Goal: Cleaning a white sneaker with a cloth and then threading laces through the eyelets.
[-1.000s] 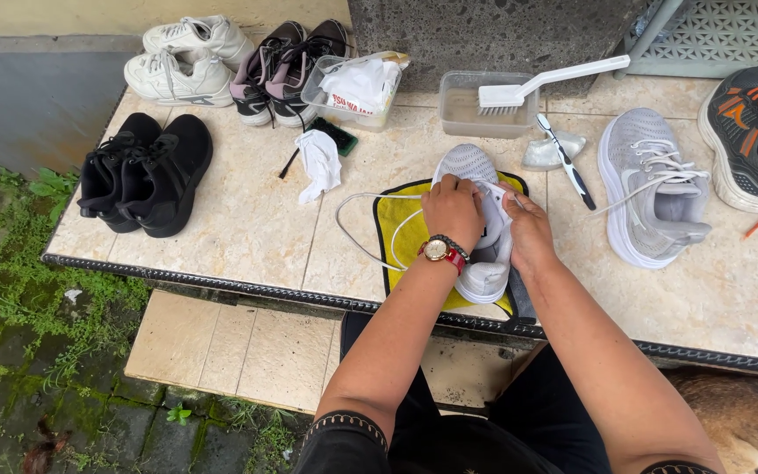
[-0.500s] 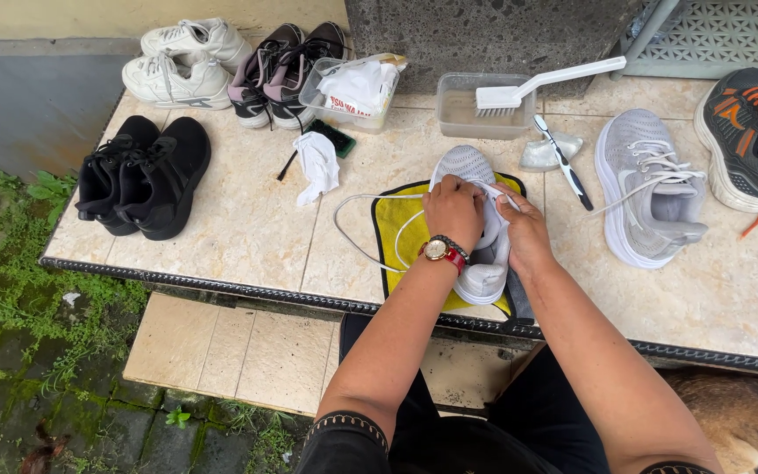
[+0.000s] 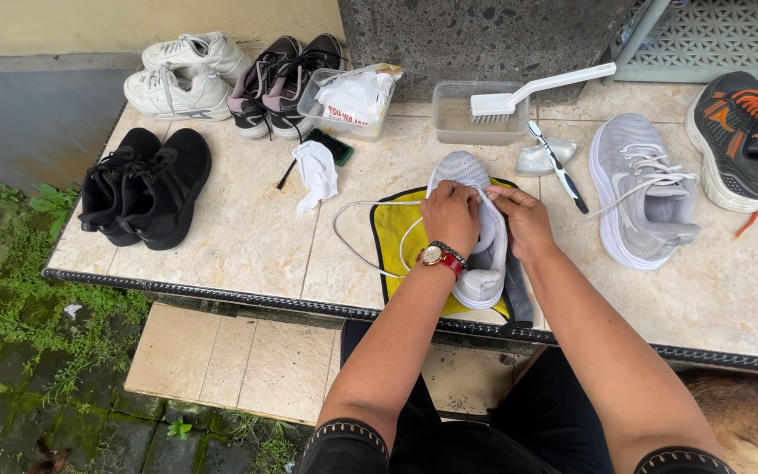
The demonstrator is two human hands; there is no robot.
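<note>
A tiled surface is seen from above, with two bare forearms reaching in from the near edge. A grey shoe lies toe-far on a yellow cloth at the near middle of the surface. The left hand, with a red-strapped watch on its wrist, is closed over the top of the shoe around the lace area. The right hand is pinched on the shoe's right side, just beside the left hand; exactly what its fingertips grip cannot be told. A white lace loops out from the shoe to the left across the surface.

To the right lies the matching grey shoe, its own lace trailing. Beyond it, at the far right, is an orange and black pair. Just beyond the hands, a clear tub of cloudy water carries a white brush, and a toothbrush lies near it. A crumpled white rag lies left of the cloth. Black shoes, white shoes and a dark pair are set at the left and far left.

Risks, as judged: the loose lace could snag or be dragged off the near edge, and a hard tug could slide the shoe and cloth towards that edge. The tub sits close enough to be knocked and spilled.
</note>
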